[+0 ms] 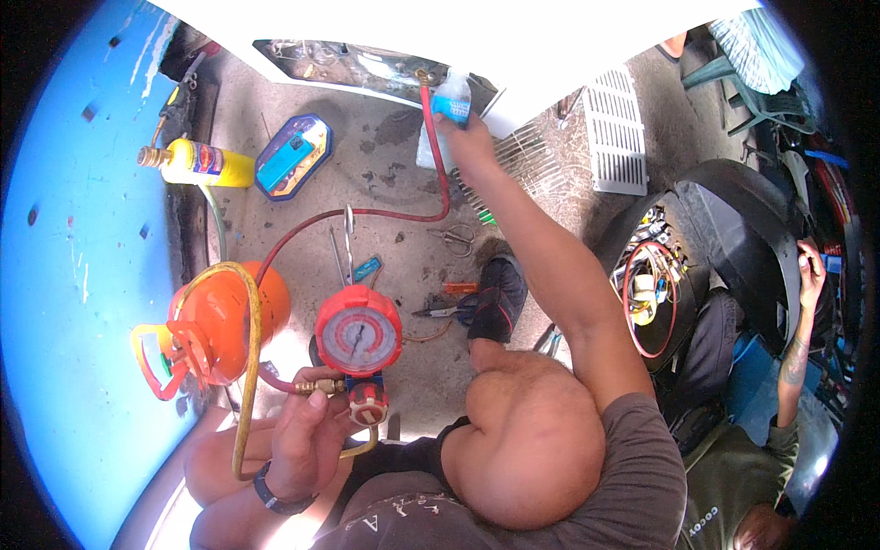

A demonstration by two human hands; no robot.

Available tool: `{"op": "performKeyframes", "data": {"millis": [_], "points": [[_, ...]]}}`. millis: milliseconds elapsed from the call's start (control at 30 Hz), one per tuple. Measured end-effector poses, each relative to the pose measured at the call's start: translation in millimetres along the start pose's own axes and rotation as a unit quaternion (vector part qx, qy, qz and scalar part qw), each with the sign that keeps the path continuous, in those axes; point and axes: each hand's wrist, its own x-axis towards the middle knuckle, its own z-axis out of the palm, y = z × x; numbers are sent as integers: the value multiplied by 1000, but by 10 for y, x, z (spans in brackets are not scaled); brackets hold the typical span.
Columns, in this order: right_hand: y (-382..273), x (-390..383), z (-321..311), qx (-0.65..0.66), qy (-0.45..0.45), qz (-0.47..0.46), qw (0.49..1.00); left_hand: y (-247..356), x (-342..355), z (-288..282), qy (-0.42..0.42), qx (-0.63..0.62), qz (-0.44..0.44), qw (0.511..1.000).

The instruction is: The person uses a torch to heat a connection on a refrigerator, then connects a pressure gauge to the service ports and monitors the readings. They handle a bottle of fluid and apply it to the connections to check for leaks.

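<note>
My left hand (pixel 307 440) is closed round the brass hose fitting (pixel 321 388) of a red pressure gauge (pixel 358 339), whose dial faces up. A red hose (pixel 367 213) runs from that fitting across the floor to a brass port (pixel 423 77) in the base of a white appliance (pixel 412 27). From below the gauge a yellow hose (pixel 249 367) loops toward an orange gas cylinder (pixel 229 321) at the left. Stretched far forward, my right hand (pixel 469 151) grips a clear plastic bottle (pixel 453 106) with a blue label, beside the red hose and the appliance's opening.
A yellow gas canister (pixel 211 165) and a tray (pixel 319 163) with a blue phone lie far left. Pliers (pixel 449 313) and scissors (pixel 456 240) are near my foot. A wire rack (pixel 518 170) and white vented panel (pixel 616 133) lie right, by an open black tool bag (pixel 724 211) and another person's hand (pixel 810 275).
</note>
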Motion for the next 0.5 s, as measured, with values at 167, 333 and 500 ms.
{"op": "performKeyframes", "data": {"millis": [167, 333, 500], "points": [[-380, -65, 96, 40, 26, 13, 999, -31, -3, -26, 0, -3, 5, 1000], [-342, -50, 74, -113, 26, 68, 991, -25, 15, 5, 2, -8, 2, 1000], [36, -127, -9, -204, -27, 18, 978, -20, 16, 26, 6, -3, 3, 1000]]}}
